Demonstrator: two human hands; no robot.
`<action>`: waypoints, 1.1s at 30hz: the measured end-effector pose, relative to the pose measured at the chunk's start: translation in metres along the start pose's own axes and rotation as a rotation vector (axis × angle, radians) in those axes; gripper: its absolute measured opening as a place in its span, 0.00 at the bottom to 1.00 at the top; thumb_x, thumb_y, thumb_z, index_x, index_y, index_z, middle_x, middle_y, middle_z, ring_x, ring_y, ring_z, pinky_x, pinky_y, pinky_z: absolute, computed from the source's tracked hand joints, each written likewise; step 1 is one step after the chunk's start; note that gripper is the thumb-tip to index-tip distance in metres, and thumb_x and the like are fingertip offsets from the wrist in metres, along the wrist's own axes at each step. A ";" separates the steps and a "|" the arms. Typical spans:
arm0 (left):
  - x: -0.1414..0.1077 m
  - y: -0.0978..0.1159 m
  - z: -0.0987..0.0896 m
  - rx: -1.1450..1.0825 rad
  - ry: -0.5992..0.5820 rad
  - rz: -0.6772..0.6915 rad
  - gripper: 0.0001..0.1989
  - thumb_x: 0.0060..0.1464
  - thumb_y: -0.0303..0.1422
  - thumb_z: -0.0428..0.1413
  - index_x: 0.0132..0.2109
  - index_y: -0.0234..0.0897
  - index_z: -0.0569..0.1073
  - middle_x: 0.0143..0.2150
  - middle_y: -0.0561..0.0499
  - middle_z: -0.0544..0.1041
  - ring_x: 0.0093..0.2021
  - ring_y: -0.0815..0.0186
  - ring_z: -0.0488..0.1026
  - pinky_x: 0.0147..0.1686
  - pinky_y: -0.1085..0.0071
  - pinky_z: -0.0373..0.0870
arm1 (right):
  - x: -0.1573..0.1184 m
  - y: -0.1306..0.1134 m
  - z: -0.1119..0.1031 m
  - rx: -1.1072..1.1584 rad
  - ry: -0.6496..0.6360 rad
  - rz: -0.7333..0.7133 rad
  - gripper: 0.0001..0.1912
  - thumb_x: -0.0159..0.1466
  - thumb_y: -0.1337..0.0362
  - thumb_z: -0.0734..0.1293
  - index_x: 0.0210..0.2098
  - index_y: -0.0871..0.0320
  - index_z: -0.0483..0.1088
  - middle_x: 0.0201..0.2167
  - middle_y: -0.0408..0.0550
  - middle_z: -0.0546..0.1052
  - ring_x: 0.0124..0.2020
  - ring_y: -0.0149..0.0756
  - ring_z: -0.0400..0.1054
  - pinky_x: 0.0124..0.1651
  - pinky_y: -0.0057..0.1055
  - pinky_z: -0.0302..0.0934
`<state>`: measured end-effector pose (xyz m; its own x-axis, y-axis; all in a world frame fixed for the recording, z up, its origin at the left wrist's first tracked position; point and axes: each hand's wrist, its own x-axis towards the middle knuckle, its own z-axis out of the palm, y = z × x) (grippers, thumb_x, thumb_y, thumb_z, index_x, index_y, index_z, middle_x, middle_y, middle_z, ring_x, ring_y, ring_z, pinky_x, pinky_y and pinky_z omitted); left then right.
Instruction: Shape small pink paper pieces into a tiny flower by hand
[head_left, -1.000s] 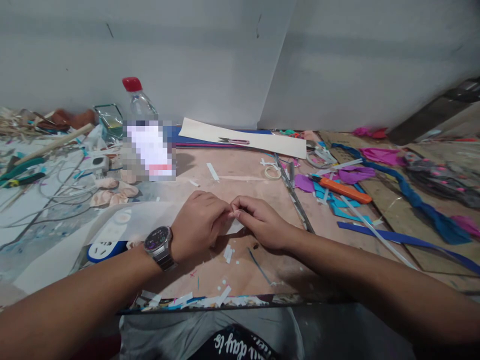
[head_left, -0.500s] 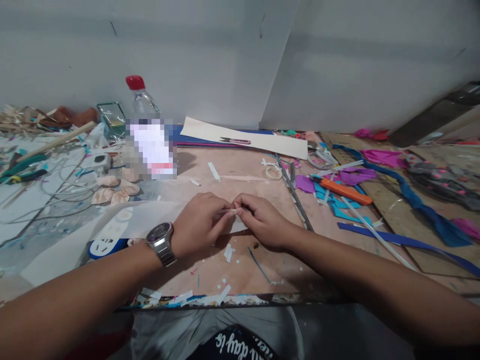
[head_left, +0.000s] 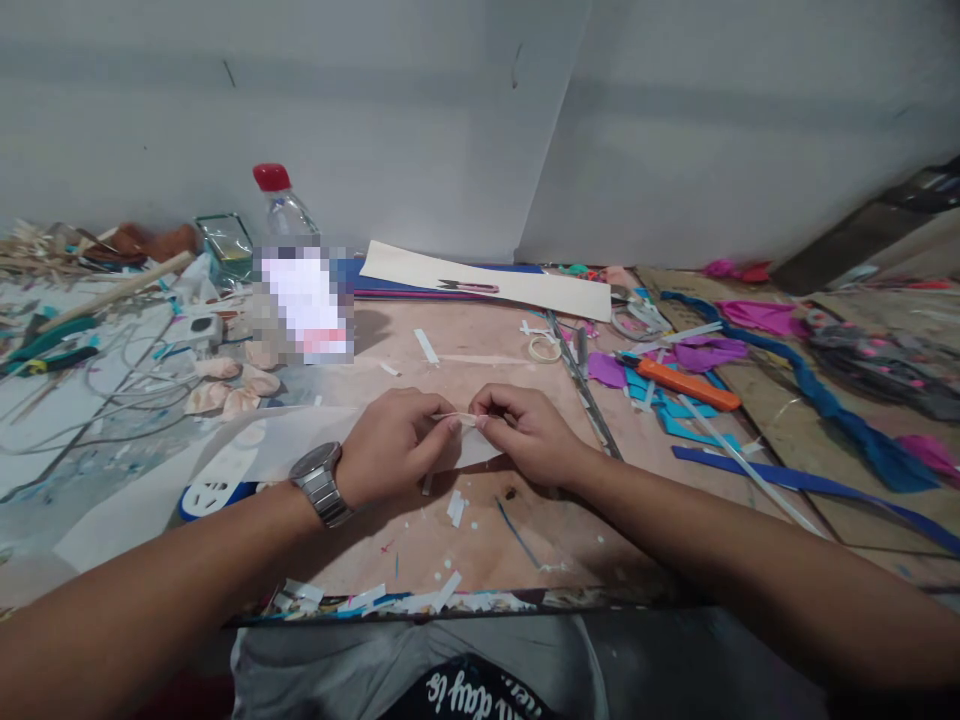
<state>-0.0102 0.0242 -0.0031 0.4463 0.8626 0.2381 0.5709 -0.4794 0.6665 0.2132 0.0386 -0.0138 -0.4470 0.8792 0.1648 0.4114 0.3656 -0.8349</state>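
Dim, cool light leaves the wall (head_left: 375,110) a flat grey. Soft shadows on the table (head_left: 487,340), at the six o'clock side of the left hand (head_left: 386,440) and right hand (head_left: 529,437), suggest light from overhead. Between nine and ten o'clock, a bright screen (head_left: 304,300) is broken into coarse blocks (so is the patch around it). Wide-angle distortion seems to stretch the dark cylinder (head_left: 847,240) between two and three o'clock. Toward four o'clock, gloom deepens. The pale strip (head_left: 466,419) looks slightly soft.

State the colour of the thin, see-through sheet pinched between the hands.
Milky white: the thin, see-through sheet shows no clear pattern. Best seen in the head view.
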 end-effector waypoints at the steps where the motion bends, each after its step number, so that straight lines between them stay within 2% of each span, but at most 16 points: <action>1: 0.000 0.000 0.000 -0.008 -0.002 -0.007 0.12 0.66 0.38 0.54 0.39 0.39 0.81 0.35 0.51 0.83 0.37 0.61 0.76 0.40 0.64 0.66 | 0.000 0.000 0.000 0.005 0.000 0.007 0.08 0.65 0.60 0.65 0.33 0.57 0.71 0.27 0.41 0.72 0.29 0.32 0.64 0.33 0.29 0.57; 6: 0.002 0.001 -0.002 -0.053 -0.034 -0.026 0.13 0.66 0.38 0.54 0.39 0.38 0.81 0.34 0.51 0.83 0.35 0.63 0.77 0.38 0.67 0.66 | -0.001 -0.001 0.000 -0.027 -0.010 -0.048 0.10 0.66 0.57 0.67 0.33 0.57 0.73 0.29 0.43 0.76 0.31 0.33 0.67 0.35 0.30 0.59; 9: 0.003 0.002 -0.003 -0.088 -0.051 -0.045 0.14 0.66 0.38 0.54 0.36 0.38 0.81 0.32 0.52 0.83 0.33 0.65 0.76 0.36 0.68 0.66 | -0.001 -0.001 -0.001 0.020 0.009 -0.022 0.13 0.67 0.56 0.68 0.31 0.57 0.72 0.29 0.45 0.77 0.31 0.34 0.68 0.36 0.31 0.60; 13: 0.004 0.001 -0.006 -0.109 -0.026 -0.090 0.14 0.66 0.37 0.53 0.38 0.38 0.82 0.34 0.51 0.83 0.34 0.65 0.76 0.36 0.68 0.67 | 0.000 0.001 -0.002 0.098 -0.014 0.023 0.13 0.66 0.55 0.69 0.30 0.57 0.72 0.30 0.46 0.77 0.32 0.34 0.68 0.36 0.32 0.61; 19: 0.004 0.000 -0.008 -0.053 0.004 -0.093 0.15 0.65 0.36 0.51 0.40 0.37 0.82 0.34 0.49 0.83 0.34 0.63 0.76 0.36 0.67 0.67 | 0.000 0.002 -0.003 0.129 -0.034 0.008 0.13 0.65 0.56 0.70 0.29 0.57 0.72 0.30 0.45 0.77 0.32 0.33 0.67 0.36 0.31 0.60; 26: 0.002 0.002 -0.007 -0.027 -0.034 -0.052 0.11 0.59 0.37 0.58 0.38 0.38 0.83 0.34 0.49 0.85 0.34 0.62 0.79 0.37 0.66 0.70 | -0.002 0.002 -0.003 0.064 -0.085 -0.070 0.13 0.67 0.56 0.69 0.30 0.58 0.72 0.29 0.44 0.76 0.30 0.31 0.67 0.35 0.29 0.60; 33: 0.002 0.002 -0.007 -0.051 -0.096 -0.096 0.13 0.65 0.38 0.55 0.40 0.39 0.84 0.33 0.50 0.85 0.32 0.64 0.78 0.35 0.70 0.69 | 0.000 0.003 -0.002 0.000 -0.054 -0.024 0.13 0.67 0.55 0.69 0.32 0.59 0.74 0.28 0.44 0.76 0.30 0.31 0.66 0.34 0.28 0.59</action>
<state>-0.0130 0.0262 0.0043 0.4564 0.8836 0.1043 0.5794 -0.3841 0.7189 0.2163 0.0399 -0.0150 -0.4990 0.8524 0.1564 0.4000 0.3867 -0.8309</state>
